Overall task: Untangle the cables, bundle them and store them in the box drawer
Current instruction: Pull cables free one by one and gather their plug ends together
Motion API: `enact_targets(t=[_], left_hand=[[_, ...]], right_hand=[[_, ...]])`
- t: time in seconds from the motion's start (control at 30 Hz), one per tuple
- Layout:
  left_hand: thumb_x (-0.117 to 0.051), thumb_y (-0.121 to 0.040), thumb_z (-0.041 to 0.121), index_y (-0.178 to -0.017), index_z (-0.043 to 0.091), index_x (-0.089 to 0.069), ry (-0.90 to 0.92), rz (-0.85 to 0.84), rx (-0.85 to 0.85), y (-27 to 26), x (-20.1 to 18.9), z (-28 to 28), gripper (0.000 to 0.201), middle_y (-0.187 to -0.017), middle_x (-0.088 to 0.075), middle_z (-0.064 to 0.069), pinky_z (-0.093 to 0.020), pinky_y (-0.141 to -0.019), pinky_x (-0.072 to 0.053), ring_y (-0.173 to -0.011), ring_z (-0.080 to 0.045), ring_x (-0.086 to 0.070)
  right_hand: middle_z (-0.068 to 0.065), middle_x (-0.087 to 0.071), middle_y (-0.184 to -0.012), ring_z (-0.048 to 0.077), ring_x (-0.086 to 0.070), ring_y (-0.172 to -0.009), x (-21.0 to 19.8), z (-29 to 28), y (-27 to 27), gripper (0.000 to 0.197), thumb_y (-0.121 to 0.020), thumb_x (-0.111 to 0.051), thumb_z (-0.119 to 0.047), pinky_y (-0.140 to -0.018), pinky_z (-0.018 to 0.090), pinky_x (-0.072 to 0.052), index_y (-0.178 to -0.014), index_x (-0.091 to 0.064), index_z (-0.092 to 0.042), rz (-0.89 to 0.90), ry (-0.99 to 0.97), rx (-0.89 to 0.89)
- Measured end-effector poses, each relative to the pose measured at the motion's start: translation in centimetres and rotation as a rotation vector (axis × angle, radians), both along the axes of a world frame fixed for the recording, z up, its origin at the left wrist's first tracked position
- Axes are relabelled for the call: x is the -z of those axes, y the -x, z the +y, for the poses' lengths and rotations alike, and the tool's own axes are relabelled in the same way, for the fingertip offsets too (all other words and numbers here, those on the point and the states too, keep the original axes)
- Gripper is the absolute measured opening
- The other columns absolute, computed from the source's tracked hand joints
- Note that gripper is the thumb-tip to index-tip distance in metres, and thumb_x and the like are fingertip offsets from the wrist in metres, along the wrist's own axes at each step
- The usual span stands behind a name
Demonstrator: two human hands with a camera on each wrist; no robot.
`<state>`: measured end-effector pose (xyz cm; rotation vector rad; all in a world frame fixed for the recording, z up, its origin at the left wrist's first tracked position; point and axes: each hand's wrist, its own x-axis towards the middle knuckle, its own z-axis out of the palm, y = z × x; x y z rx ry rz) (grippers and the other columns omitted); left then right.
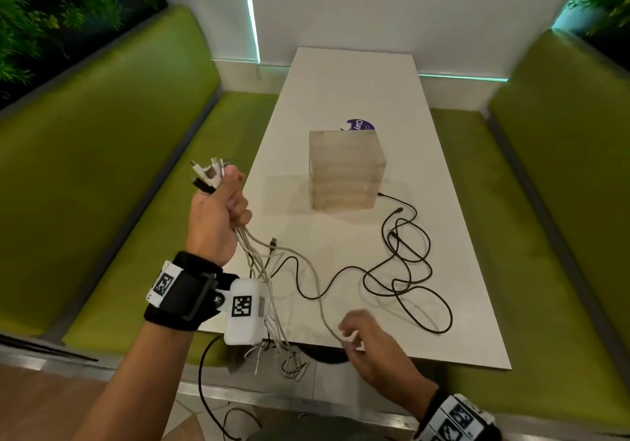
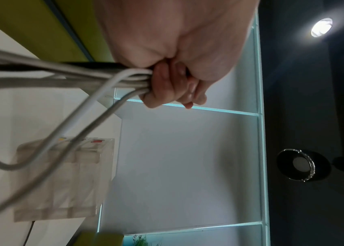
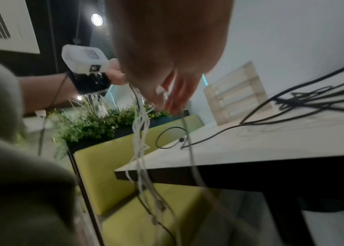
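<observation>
My left hand (image 1: 221, 208) is raised beside the table's left edge and grips a bundle of white and grey cables (image 1: 259, 259); their plugs (image 1: 211, 172) stick up out of the fist. The same grip shows in the left wrist view, fingers (image 2: 167, 88) curled round the cables (image 2: 95, 76). The loose ends hang past the table's front edge (image 1: 289, 362). My right hand (image 1: 358, 335) sits at the front edge and pinches one grey cable (image 1: 320, 300). A tangled black cable (image 1: 405, 263) lies on the table. The translucent drawer box (image 1: 346, 169) stands mid-table.
A white table (image 1: 358, 82) runs between two green benches (image 1: 119, 167) (image 1: 562, 201). A purple round lid (image 1: 360, 124) lies behind the box. Plants stand beyond the left bench (image 1: 51, 7). A black wire (image 1: 204, 389) hangs from my left wrist camera.
</observation>
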<state>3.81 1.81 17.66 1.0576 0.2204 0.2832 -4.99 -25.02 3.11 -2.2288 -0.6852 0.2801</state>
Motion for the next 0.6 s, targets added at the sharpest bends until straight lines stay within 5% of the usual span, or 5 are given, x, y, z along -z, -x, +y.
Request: enact_targets(t=[0.07,0.13,0.3,0.43,0.6], left_hand=[[-0.051,-0.098,0.026,-0.071,0.017,-0.059,0.013,0.000,0.006,-0.1,-0.2,0.2,0.029,-0.048,-0.028,0.010,-0.019,-0.038,-0.017,-0.041,-0.004,-0.019],[-0.050,-0.098,0.026,-0.074,0.016,-0.056,-0.001,-0.012,0.026,-0.1,-0.4,0.1,0.026,-0.048,-0.028,0.010,-0.019,-0.039,-0.016,-0.041,-0.004,-0.019],[-0.048,-0.099,0.026,-0.080,0.013,-0.053,-0.038,-0.014,0.077,-0.4,-0.3,-0.8,0.023,-0.048,-0.027,0.010,-0.019,-0.038,-0.015,-0.040,-0.004,-0.018],[-0.053,-0.095,0.024,-0.082,0.013,-0.053,-0.094,0.013,0.150,-0.4,-0.1,-2.2,0.017,-0.050,-0.026,0.009,-0.019,-0.039,-0.016,-0.041,-0.005,-0.018],[-0.059,-0.091,0.013,-0.078,0.018,-0.051,-0.111,0.046,0.195,-0.2,0.4,-3.0,0.016,-0.051,-0.026,0.008,-0.019,-0.038,-0.019,-0.042,-0.007,-0.018]], right_hand=[[-0.015,-0.047,-0.125,-0.006,-0.045,-0.106,0.3,-0.7,-0.9,0.039,-0.087,-0.062,-0.037,-0.091,0.012,-0.042,-0.122,-0.045,-0.035,0.116,0.203,-0.256],[-0.018,-0.052,-0.120,-0.004,-0.050,-0.106,0.8,-1.4,-2.3,0.045,-0.080,-0.064,-0.048,-0.091,0.015,-0.044,-0.120,-0.052,-0.032,0.220,0.187,-0.297],[-0.005,-0.064,-0.092,0.012,-0.061,-0.067,1.5,-2.7,-9.5,0.005,-0.090,-0.062,-0.018,-0.066,0.024,-0.047,-0.093,-0.066,-0.017,0.110,-0.093,0.357],[0.015,-0.062,-0.113,0.030,-0.062,-0.096,2.6,-4.3,-17.1,0.025,-0.090,-0.058,-0.013,-0.087,0.041,-0.051,-0.114,-0.063,-0.006,0.076,0.006,0.653],[0.021,-0.053,-0.125,0.037,-0.056,-0.110,3.0,-5.4,-19.9,0.031,-0.091,-0.049,-0.001,-0.092,0.039,-0.044,-0.120,-0.058,-0.003,0.090,0.270,0.806]])
